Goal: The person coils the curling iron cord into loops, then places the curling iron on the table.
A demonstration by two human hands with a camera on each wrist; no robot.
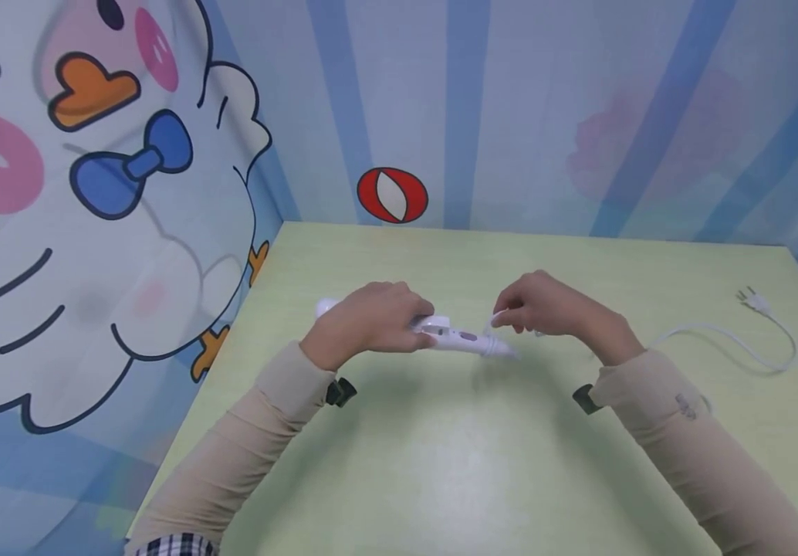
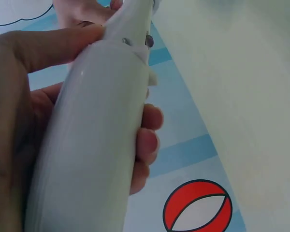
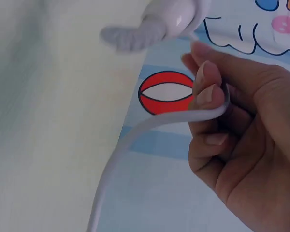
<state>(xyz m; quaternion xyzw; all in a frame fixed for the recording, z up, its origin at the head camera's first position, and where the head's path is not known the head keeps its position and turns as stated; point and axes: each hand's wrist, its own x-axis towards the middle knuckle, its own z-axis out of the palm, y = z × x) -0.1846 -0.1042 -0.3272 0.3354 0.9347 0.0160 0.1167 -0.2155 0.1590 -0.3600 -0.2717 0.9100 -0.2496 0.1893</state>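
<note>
Head view puts two beige sleeves [image 1: 249,436] nearest me, reaching forward over a pale green table [image 1: 468,479]. Beyond the cuffs, the left hand [image 1: 377,318] is wrapped round a white appliance [image 1: 456,338] above the table, its thumb on one side and fingertips on the other. I read the long axis as running left to right, dipping slightly toward the person at the right; the thick end lies left of the hand, and the narrow ribbed tail [image 3: 133,37] points right. Near that tail, the right hand [image 1: 543,305] has its fingers curled round a white cord [image 3: 159,118], which bends across them. Farther right I see a plug [image 1: 755,301], prongs facing away and leftward. Past the table's far edge stands a blue striped wall [image 1: 538,116] with a red-and-white ball figure [image 1: 392,195].
</note>
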